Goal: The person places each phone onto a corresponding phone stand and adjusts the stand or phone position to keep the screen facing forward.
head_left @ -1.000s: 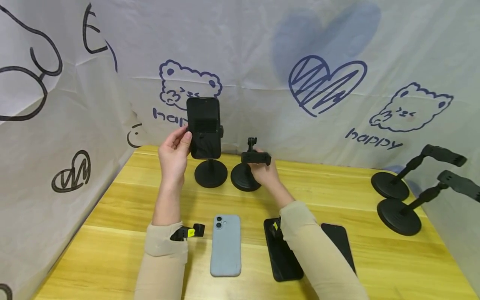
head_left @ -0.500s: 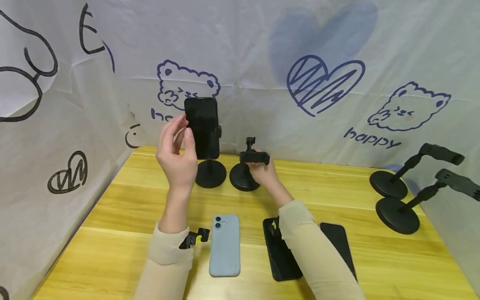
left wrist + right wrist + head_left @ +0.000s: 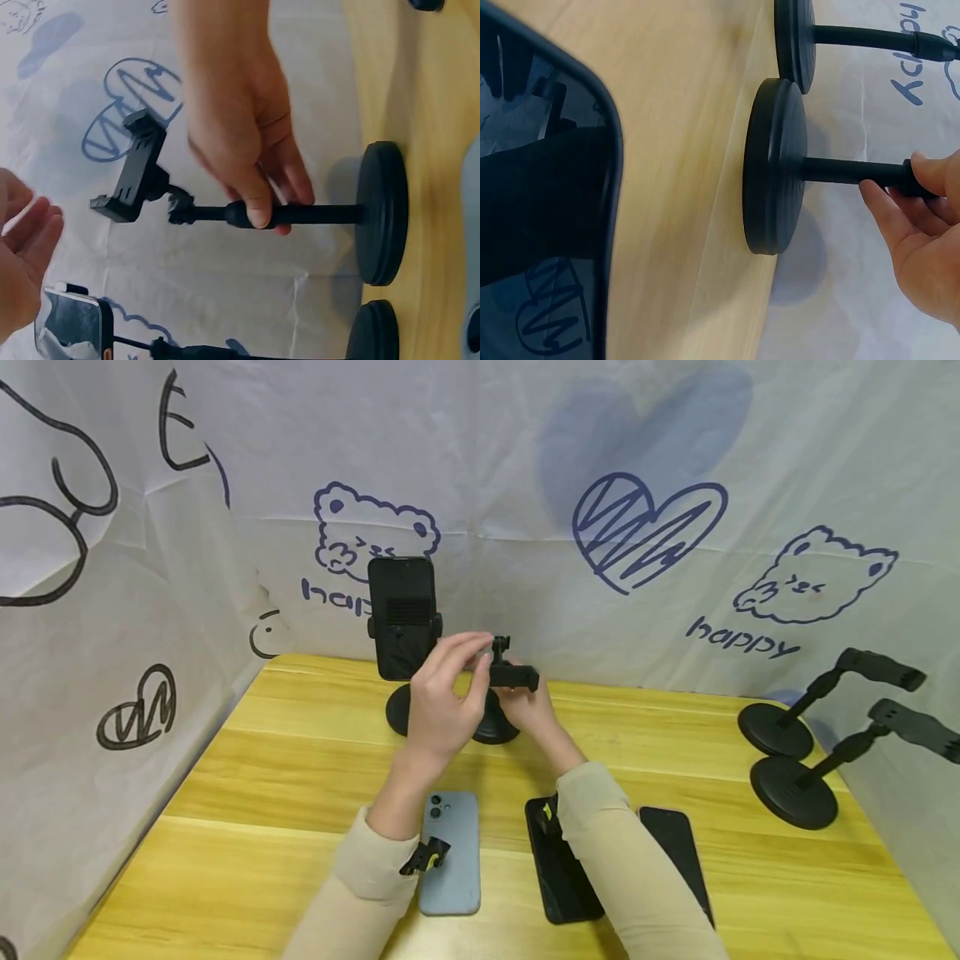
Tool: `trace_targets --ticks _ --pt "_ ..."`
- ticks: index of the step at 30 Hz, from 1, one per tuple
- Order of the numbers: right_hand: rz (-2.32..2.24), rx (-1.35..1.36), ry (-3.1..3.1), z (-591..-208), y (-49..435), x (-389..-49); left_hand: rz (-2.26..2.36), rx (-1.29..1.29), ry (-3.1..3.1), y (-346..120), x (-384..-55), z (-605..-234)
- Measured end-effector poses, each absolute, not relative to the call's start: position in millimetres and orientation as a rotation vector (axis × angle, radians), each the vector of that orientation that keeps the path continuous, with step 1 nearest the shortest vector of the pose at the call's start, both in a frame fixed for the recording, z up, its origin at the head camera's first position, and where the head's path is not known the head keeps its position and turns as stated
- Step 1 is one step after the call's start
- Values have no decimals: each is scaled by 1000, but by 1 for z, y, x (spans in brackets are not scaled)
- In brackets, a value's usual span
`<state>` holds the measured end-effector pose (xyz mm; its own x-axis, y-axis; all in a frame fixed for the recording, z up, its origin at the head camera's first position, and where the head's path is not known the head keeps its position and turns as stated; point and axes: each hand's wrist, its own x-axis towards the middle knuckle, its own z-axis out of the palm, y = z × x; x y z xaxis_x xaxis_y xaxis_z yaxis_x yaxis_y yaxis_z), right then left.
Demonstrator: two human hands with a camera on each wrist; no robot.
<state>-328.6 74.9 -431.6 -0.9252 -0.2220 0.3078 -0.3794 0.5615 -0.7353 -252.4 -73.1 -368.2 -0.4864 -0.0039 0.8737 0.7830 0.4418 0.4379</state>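
My right hand (image 3: pixel 531 703) grips the upright pole of a black phone stand (image 3: pixel 322 214). In the left wrist view its thumb and fingers pinch the collar partway up. The stand's round base (image 3: pixel 774 169) rests at the table's back, and its phone clamp (image 3: pixel 135 169) has no phone in it. My left hand (image 3: pixel 446 710) is raised just left of this clamp, fingers loosely bent with nothing between them; a gap separates it from the clamp in the left wrist view. Beside it, a black phone (image 3: pixel 402 610) stands upright in a second phone stand, whose base is partly hidden by my left hand.
On the wooden table (image 3: pixel 247 793) lie a light blue phone (image 3: pixel 450 885), partly behind my left wrist, and two dark phones (image 3: pixel 562 877) (image 3: pixel 675 843) near my right sleeve. Two more black stands (image 3: pixel 776 731) (image 3: pixel 795 793) stand at the right. A drawn-on white sheet (image 3: pixel 510 460) hangs behind.
My left hand has let go of the mounted phone's left edge and moved right, to beside the other stand's clamp. The right hand stays on its pole.
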Motion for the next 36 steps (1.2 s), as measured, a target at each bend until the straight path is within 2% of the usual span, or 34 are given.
trace_targets --ticks 8,21,29,36 --pt "1234 535 -2659 -430 77 -327 -1175 -606 -2162 -68 -252 -378" --pt "1310 501 -2617 -428 77 -326 -1338 -587 -2240 -74 -258 -380" --pt "1520 326 -2601 -415 94 -302 -1365 -595 -2253 -77 -259 -376" --pt "1734 286 -2447 -406 108 -274 -1360 -580 -2286 -79 -258 -378"
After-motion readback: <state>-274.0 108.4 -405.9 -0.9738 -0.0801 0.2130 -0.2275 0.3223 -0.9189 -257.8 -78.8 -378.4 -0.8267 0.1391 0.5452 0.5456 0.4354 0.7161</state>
